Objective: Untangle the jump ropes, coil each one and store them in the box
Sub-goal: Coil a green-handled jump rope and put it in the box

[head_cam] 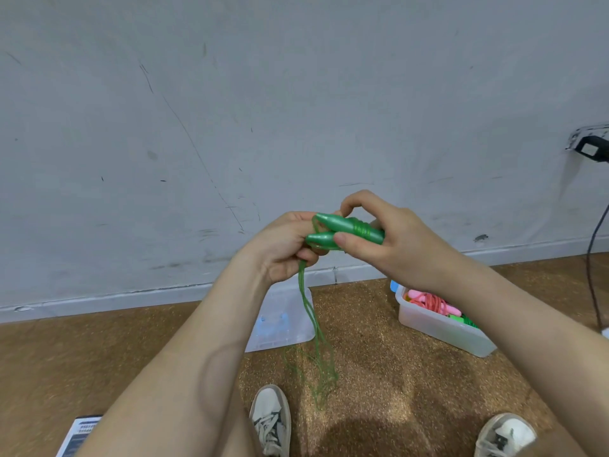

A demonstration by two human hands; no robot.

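Observation:
Two green jump-rope handles (342, 230) lie side by side at chest height, with a few turns of green cord wound round them. My right hand (392, 245) grips the handles from the right, thumb pressed on the lower one. My left hand (285, 247) pinches the green cord (314, 328) just left of the handle tips; several strands hang down from it towards the floor. A clear plastic box (438, 328) stands on the floor at the right, holding a coiled pink rope (431, 303) and part of a green rope (468, 321).
The box's clear lid (283, 321) lies flat on the brown floor by the wall. My two shoes (270, 420) stand below. A printed sheet (80, 433) lies at the bottom left. A black cable (593, 258) hangs from a wall socket at the far right.

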